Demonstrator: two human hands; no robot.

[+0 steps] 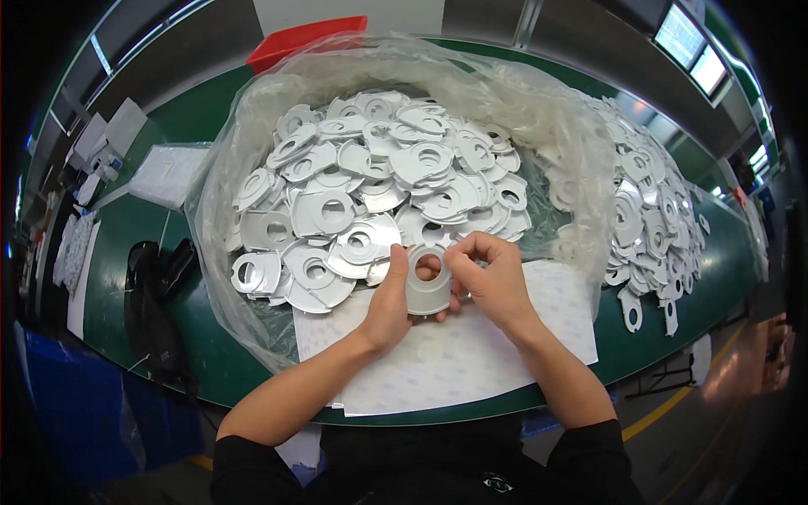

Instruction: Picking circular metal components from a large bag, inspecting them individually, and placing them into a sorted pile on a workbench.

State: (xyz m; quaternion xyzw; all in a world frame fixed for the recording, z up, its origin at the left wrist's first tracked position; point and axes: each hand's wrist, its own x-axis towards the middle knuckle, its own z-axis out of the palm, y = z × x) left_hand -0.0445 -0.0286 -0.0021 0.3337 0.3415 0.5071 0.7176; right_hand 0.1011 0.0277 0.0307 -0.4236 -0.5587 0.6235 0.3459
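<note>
Upright between my hands is a grey-white flat plate [429, 296] with a large round hole. My left hand [389, 307] grips it from the left side, its thumb along the edge and fingers behind, partly seen through the hole. At the upper right edge of the plate, my right hand [491, 273] has thumb and forefinger pinched together; whether they hold the rim or something small is hidden. Just beyond my hands lies a heap of similar silvery plates [337, 215] in a clear plastic bag [227, 278]. White paper sheets [446, 362] lie under my hands.
A second heap of plates [652, 227] lies on the green table [181, 345] at the right. A red bin [307, 38] stands at the back. At the left are a black cloth item [151, 320] and a white packet [171, 175].
</note>
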